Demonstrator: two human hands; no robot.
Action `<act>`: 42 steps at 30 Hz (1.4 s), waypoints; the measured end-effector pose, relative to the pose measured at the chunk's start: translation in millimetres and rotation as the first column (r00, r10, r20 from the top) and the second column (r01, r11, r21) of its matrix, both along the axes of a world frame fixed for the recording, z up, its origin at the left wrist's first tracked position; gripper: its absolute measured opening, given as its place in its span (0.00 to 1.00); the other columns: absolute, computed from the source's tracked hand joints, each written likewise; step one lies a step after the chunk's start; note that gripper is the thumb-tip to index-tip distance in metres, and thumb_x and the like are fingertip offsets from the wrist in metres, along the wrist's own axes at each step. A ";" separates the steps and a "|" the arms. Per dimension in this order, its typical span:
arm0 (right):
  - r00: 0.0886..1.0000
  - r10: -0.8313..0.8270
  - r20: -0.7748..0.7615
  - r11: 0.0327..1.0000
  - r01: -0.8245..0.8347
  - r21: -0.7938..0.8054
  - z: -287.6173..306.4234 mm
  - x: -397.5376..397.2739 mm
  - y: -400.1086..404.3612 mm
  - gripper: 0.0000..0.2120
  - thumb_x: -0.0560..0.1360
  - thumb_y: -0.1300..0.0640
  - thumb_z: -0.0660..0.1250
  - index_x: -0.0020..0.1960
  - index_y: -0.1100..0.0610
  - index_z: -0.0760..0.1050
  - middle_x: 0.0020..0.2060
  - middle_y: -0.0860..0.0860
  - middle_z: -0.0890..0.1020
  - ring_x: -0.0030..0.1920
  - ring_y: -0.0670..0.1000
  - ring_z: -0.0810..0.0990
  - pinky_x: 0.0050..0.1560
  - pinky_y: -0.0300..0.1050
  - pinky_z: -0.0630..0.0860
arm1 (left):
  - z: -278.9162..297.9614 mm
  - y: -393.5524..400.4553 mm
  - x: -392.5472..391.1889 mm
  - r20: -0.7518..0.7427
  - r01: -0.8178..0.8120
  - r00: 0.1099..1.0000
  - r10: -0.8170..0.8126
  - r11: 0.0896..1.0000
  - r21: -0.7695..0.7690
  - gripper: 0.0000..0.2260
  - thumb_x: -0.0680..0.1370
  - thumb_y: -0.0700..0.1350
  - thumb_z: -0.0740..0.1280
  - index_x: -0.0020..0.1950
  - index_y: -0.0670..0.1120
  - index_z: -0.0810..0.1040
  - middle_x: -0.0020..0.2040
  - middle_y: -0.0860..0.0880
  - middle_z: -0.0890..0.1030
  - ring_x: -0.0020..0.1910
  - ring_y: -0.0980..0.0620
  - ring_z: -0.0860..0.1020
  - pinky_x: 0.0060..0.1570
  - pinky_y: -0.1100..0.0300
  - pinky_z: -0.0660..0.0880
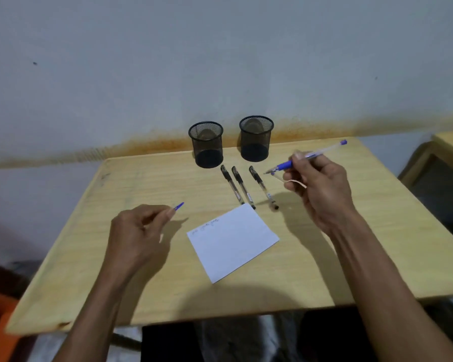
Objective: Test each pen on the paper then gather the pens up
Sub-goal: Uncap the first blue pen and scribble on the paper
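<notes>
My right hand (317, 184) holds an uncapped blue pen (306, 157) above the table, tip pointing left toward the black pens. My left hand (139, 231) pinches the blue pen cap (179, 206) left of the paper. A white sheet of paper (233, 244) lies at the table's middle with a line of scribbles near its top edge. Three capped black pens (242, 188) lie side by side just beyond the paper. A thin rubber band (293, 181) hangs by my right fingers.
Two black mesh pen cups (206, 148) (255, 139) stand at the table's far edge against the wall. The wooden table (115, 283) ends close to my body. Another wooden table's corner (450, 142) shows at the right.
</notes>
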State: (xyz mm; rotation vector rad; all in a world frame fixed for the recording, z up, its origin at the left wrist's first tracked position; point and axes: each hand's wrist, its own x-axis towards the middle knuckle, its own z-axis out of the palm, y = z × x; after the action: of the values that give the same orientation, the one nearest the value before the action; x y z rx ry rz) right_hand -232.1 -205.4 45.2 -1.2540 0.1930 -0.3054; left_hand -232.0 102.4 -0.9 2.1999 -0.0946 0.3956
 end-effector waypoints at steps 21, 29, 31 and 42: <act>0.974 0.131 -0.187 0.988 -0.145 -0.062 -50.3 -13.2 60.6 0.10 0.84 0.55 0.63 0.54 0.63 0.75 0.41 0.62 0.87 0.38 0.56 0.87 0.41 0.47 0.85 | -41.2 -35.8 33.3 0.023 -0.067 0.998 0.064 0.985 0.161 0.14 0.79 0.52 0.67 0.59 0.46 0.82 0.58 0.49 0.82 0.59 0.47 0.76 0.58 0.50 0.73; 0.968 0.193 -0.163 0.892 -0.242 -0.382 -53.9 7.3 62.6 0.08 0.72 0.70 0.74 0.48 0.64 0.77 0.35 0.51 0.86 0.40 0.48 0.87 0.40 0.37 0.82 | -67.5 -41.9 11.8 0.167 0.218 0.939 -0.300 0.897 0.385 0.13 0.76 0.50 0.71 0.57 0.46 0.84 0.56 0.49 0.84 0.57 0.49 0.80 0.58 0.51 0.74; 0.956 0.231 -0.181 0.835 -0.290 -0.467 -56.9 14.8 62.9 0.05 0.71 0.70 0.74 0.46 0.64 0.81 0.37 0.54 0.86 0.38 0.44 0.85 0.39 0.33 0.80 | -73.0 -41.5 12.3 0.099 0.229 0.949 -0.299 0.870 0.436 0.16 0.77 0.54 0.68 0.59 0.46 0.84 0.57 0.50 0.84 0.59 0.48 0.79 0.59 0.50 0.74; 0.927 0.299 -0.228 0.743 -0.376 -0.554 -73.2 43.4 62.5 0.06 0.67 0.69 0.77 0.41 0.65 0.81 0.36 0.58 0.86 0.39 0.60 0.86 0.41 0.55 0.86 | -77.4 -43.9 13.3 0.093 0.237 0.935 -0.343 0.798 0.554 0.22 0.80 0.55 0.59 0.63 0.42 0.81 0.63 0.45 0.82 0.67 0.44 0.77 0.66 0.44 0.72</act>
State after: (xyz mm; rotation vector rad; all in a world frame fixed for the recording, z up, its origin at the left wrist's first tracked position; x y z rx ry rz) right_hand -188.7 -142.9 -28.0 -1.9038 -0.0387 0.0468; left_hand -218.8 58.5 -78.2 2.6323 -0.7247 0.4394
